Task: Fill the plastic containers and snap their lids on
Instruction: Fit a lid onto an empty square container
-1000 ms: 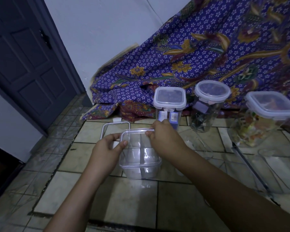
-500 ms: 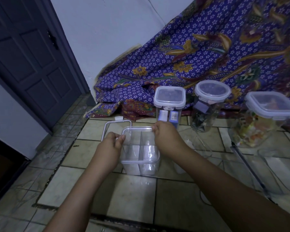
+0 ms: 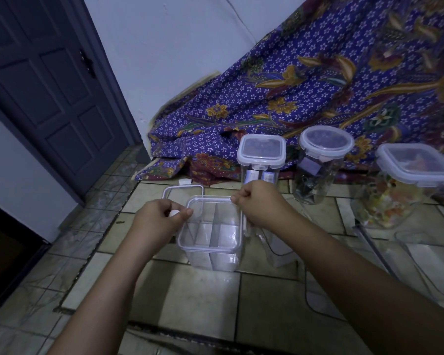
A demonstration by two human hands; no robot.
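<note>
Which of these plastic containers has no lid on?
The divided container between the left hand and right hand: its top is open. The three filled ones behind, square, round and large, are lidded.

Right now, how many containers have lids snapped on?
3, in a row before the cloth: square-lidded container, round-lidded jar, big square container. Right edge cuts off more.

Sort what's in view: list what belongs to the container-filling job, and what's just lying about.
Job:
- open clear container held by left hand and right hand
- loose lid behind it
- three lidded, filled containers

Lying about:
- patterned cloth
- door
</note>
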